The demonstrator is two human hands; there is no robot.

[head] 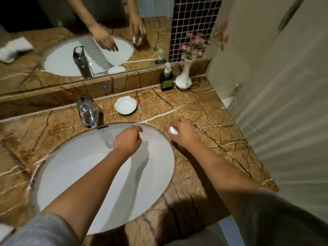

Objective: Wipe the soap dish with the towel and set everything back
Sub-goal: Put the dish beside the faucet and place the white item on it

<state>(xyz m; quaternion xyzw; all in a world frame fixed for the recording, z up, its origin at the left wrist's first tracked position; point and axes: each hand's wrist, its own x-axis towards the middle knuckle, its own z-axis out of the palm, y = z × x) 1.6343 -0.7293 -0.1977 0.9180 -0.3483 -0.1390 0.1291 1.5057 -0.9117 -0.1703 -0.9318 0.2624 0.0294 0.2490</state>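
The white soap dish (125,105) sits empty on the brown marble counter (195,110) behind the sink, right of the faucet. My right hand (184,134) rests on the counter to the right of the basin, shut on a white soap bar (173,130) that shows at my fingertips. My left hand (128,139) hovers over the back of the white sink (71,166), fingers loosely curled and holding nothing. A white towel (15,47) appears only in the mirror, lying on the counter's reflected left side.
A chrome faucet (87,112) stands at the basin's back edge. A dark pump bottle (166,80) and a white vase with pink flowers (183,79) stand at the back right corner. A pale wall or curtain bounds the counter's right side.
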